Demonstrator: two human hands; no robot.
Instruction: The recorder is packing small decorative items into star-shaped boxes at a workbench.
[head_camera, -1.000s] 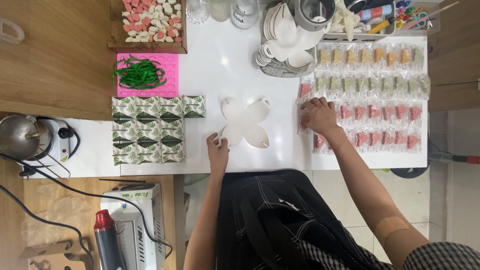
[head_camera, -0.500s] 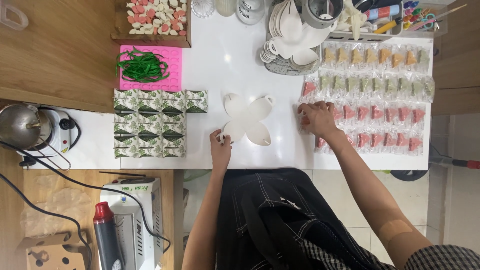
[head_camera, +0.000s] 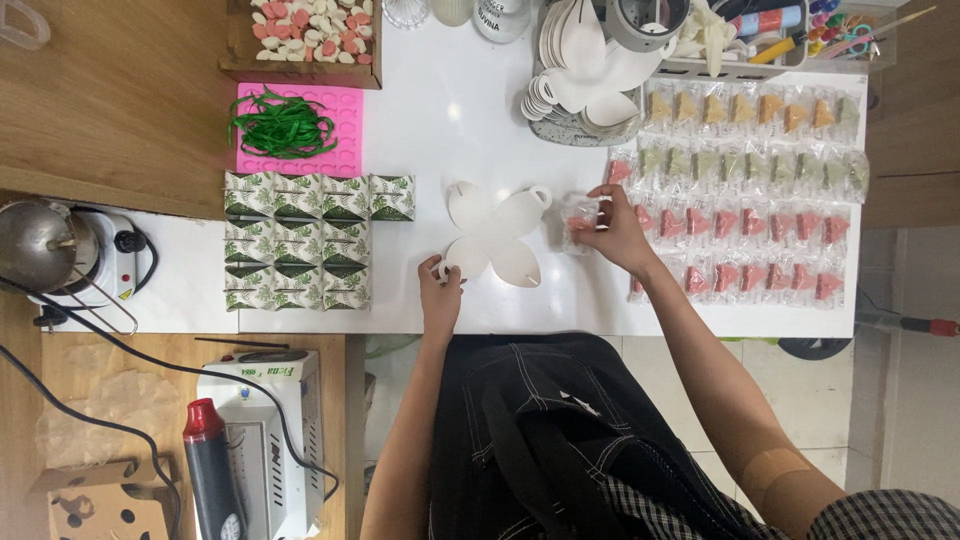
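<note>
Left hand (head_camera: 441, 296): we are pinching the near edge of the flat white paper cutout (head_camera: 495, 235) with closed fingers, holding it down on the white table (head_camera: 470, 120).
Right hand (head_camera: 615, 228): we are gripping a small clear packet (head_camera: 580, 217) with a pink piece inside, just right of the cutout.
Packet rows (head_camera: 745, 190): lying right of the cutout, pink nearest, then green, then orange.
Green-patterned boxes (head_camera: 300, 235): sitting left of the cutout.
Pink mat (head_camera: 290, 130): lying beyond the boxes, carrying green strips.
</note>
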